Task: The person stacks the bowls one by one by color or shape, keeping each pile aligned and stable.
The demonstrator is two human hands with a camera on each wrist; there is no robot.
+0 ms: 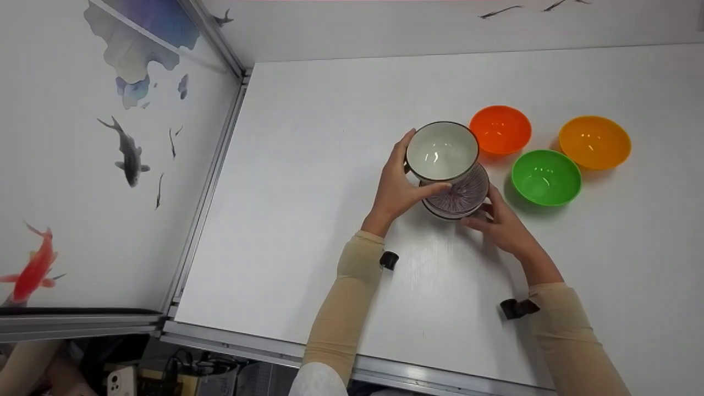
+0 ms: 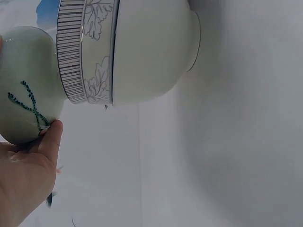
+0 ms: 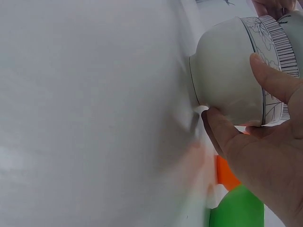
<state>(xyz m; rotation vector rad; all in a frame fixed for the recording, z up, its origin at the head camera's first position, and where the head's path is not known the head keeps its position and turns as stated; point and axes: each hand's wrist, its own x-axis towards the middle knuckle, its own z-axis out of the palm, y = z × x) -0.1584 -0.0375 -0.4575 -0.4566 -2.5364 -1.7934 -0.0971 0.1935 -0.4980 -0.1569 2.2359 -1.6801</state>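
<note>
My left hand (image 1: 397, 190) grips a pale bowl (image 1: 443, 148) with a dark rim, thumb on its near side. A dark green sprig marks this bowl's outside (image 2: 28, 94) in the left wrist view. The bowl is over a nested stack, partly covering it from above. The stack's top bowl (image 1: 466, 191) has fine purple lines inside. Below its striped outer edge, a pale bowl with a leaf-patterned band (image 3: 227, 66) shows in the right wrist view. My right hand (image 1: 506, 225) holds the stack's right side between thumb and fingers. Whether the stack's foot touches the table cannot be told.
An orange bowl (image 1: 500, 130), a green bowl (image 1: 546, 177) and a yellow-orange bowl (image 1: 594, 142) stand right of the stack on the white table (image 1: 286, 192). Fish-patterned panels (image 1: 154, 165) rise at the left and back. A metal rail (image 1: 236, 344) runs along the front edge.
</note>
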